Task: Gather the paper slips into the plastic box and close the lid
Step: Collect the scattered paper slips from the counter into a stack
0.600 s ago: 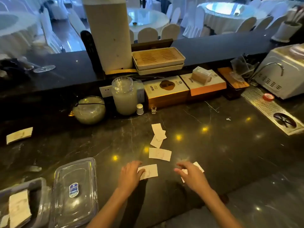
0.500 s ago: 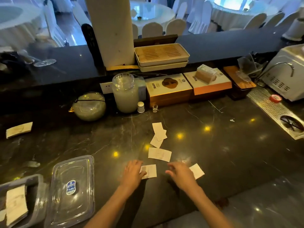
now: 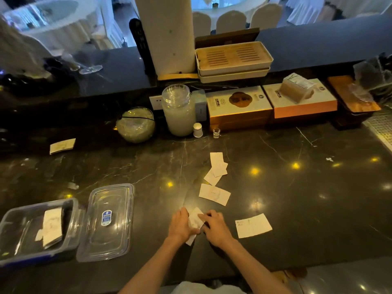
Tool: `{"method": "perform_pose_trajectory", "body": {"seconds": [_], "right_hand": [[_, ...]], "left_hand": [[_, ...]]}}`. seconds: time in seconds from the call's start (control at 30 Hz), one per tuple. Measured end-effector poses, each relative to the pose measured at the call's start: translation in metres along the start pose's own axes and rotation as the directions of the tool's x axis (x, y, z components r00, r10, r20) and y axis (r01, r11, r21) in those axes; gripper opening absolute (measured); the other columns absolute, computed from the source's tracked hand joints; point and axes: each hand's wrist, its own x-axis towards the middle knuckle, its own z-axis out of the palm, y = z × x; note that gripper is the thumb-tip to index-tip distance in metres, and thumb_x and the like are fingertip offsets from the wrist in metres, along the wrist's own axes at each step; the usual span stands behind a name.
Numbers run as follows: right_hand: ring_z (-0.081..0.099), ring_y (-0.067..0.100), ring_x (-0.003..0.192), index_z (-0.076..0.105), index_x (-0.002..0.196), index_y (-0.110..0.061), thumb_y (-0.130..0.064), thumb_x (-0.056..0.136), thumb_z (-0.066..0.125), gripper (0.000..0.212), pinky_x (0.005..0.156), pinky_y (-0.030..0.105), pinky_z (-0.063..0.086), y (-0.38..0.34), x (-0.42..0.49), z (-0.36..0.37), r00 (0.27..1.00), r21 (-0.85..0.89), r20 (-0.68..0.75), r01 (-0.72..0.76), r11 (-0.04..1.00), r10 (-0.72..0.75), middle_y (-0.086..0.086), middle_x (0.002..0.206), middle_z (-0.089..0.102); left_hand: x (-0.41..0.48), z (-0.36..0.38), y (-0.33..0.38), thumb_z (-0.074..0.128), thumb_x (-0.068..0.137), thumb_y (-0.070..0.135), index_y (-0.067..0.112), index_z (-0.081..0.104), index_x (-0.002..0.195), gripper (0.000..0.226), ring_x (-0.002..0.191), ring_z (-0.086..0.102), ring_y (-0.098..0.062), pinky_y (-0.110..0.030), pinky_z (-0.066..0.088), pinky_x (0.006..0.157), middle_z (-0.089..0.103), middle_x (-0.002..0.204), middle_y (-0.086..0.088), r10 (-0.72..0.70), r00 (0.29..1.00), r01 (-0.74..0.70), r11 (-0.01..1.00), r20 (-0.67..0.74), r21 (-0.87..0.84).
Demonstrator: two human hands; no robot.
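One white paper slip [image 3: 194, 221] is pinched between my left hand [image 3: 182, 226] and my right hand [image 3: 216, 227], tilted up off the dark marble counter [image 3: 297, 209]. Another slip [image 3: 253, 225] lies flat just right of my right hand. Further back lie a single slip [image 3: 214, 194] and a small overlapping pile of slips [image 3: 216, 167]. One more slip [image 3: 62, 146] rests far left. The clear plastic box [image 3: 12, 217] stands open at the near left with slips [image 3: 52, 227] inside. Its clear lid [image 3: 107, 221] lies flat beside it on the right.
Along the back stand a round glass bowl [image 3: 135, 124], a tall glass jar [image 3: 178, 110], a small white shaker [image 3: 197, 130], a shot glass [image 3: 216, 132] and two flat cartons [image 3: 239, 105]. Stacked trays [image 3: 233, 60] sit on the raised ledge. The counter's front edge runs just below my wrists.
My right hand left the right slip and moved left to meet my left hand. Together they lifted the near slip off the counter. The view shifted, bringing the box closer.
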Motion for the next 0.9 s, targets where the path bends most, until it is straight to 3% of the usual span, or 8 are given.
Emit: {"method": "perform_pose_trajectory", "body": {"seconds": [0.13, 0.2, 0.27, 0.33, 0.5, 0.67, 0.8, 0.9], "right_hand": [[0.043, 0.016, 0.129, 0.055, 0.134, -0.029, -0.019, 0.094, 0.056, 0.041, 0.111, 0.035, 0.037, 0.014, -0.018, -0.026, 0.992, 0.098, 0.014, 0.122, 0.988, -0.124, -0.003, 0.137, 0.053], [0.047, 0.016, 0.125, 0.057, 0.13, -0.03, -0.019, 0.092, 0.059, 0.04, 0.104, 0.033, 0.043, 0.034, -0.025, -0.047, 0.989, 0.015, -0.069, 0.13, 0.991, -0.129, -0.004, 0.129, 0.059], [0.044, 0.018, 0.126, 0.057, 0.129, -0.03, -0.021, 0.091, 0.059, 0.039, 0.1, 0.033, 0.043, 0.061, -0.03, -0.071, 0.987, -0.122, -0.127, 0.083, 0.989, -0.099, -0.004, 0.129, 0.06], [0.039, 0.02, 0.129, 0.055, 0.129, -0.029, -0.027, 0.089, 0.061, 0.041, 0.1, 0.034, 0.041, 0.087, -0.034, -0.09, 0.993, -0.284, -0.099, 0.03, 0.958, -0.061, -0.004, 0.132, 0.055], [0.037, 0.024, 0.128, 0.047, 0.133, -0.028, -0.042, 0.079, 0.071, 0.061, 0.099, 0.034, 0.04, 0.132, -0.045, -0.105, 0.999, -0.461, -0.035, 0.016, 0.887, -0.037, 0.0, 0.137, 0.044], [0.045, 0.021, 0.116, 0.051, 0.121, -0.026, -0.042, 0.077, 0.073, 0.052, 0.089, 0.029, 0.043, 0.142, -0.047, -0.103, 0.992, -0.438, -0.097, 0.025, 0.898, -0.075, -0.001, 0.125, 0.05], [0.056, 0.013, 0.094, 0.054, 0.099, -0.029, -0.028, 0.081, 0.072, 0.025, 0.072, 0.029, 0.049, 0.144, -0.044, -0.103, 0.98, 0.024, -0.187, -0.068, 0.997, 0.072, -0.006, 0.11, 0.058], [0.065, 0.024, 0.088, 0.057, 0.096, -0.019, -0.019, 0.084, 0.071, 0.018, 0.075, 0.042, 0.054, 0.131, -0.046, -0.101, 0.955, 0.483, -0.17, -0.135, 0.865, 0.243, 0.003, 0.095, 0.066]], "left_hand": [[-0.02, 0.01, 0.009, 0.076, 0.083, 0.017, 0.013, 0.054, 0.104, 0.031, 0.091, 0.056, -0.016, -0.014, 0.044, 0.063, 0.058, 0.095, 0.002, 0.012, 0.995, 0.027, 0.921, 0.097, -0.389], [-0.034, 0.015, 0.021, 0.064, 0.09, 0.009, 0.01, 0.054, 0.118, 0.03, 0.092, 0.06, -0.017, -0.021, 0.05, 0.072, 0.062, 0.1, -0.001, 0.027, 0.99, 0.056, 0.828, 0.139, -0.557], [-0.047, 0.025, 0.036, 0.058, 0.091, 0.002, 0.01, 0.053, 0.121, 0.031, 0.09, 0.064, -0.021, -0.035, 0.056, 0.081, 0.066, 0.102, -0.009, -0.001, 0.984, 0.136, 0.655, 0.178, -0.744], [-0.059, 0.034, 0.052, 0.055, 0.093, 0.0, 0.007, 0.053, 0.116, 0.024, 0.082, 0.067, -0.024, -0.037, 0.058, 0.076, 0.069, 0.099, -0.017, -0.045, 0.972, 0.228, 0.437, 0.232, -0.87], [-0.075, 0.05, 0.081, 0.053, 0.096, -0.002, 0.006, 0.057, 0.117, 0.023, 0.084, 0.07, -0.031, -0.038, 0.062, 0.071, 0.07, 0.105, -0.024, -0.074, 0.97, 0.234, 0.034, 0.232, -0.972], [-0.088, 0.067, 0.095, 0.06, 0.095, 0.01, 0.005, 0.062, 0.115, 0.021, 0.081, 0.069, -0.029, -0.036, 0.062, 0.069, 0.071, 0.104, -0.021, -0.133, 0.962, 0.214, -0.166, 0.237, -0.963], [-0.091, 0.074, 0.104, 0.062, 0.093, 0.023, -0.001, 0.06, 0.114, 0.032, 0.064, 0.061, -0.022, -0.029, 0.057, 0.055, 0.063, 0.086, -0.017, -0.167, 0.954, 0.212, -0.211, 0.249, -0.954], [-0.088, 0.078, 0.112, 0.062, 0.094, 0.029, 0.0, 0.06, 0.114, 0.036, 0.071, 0.064, -0.023, -0.03, 0.058, 0.058, 0.066, 0.092, -0.016, -0.263, 0.939, 0.194, -0.121, 0.22, -0.974]]}}
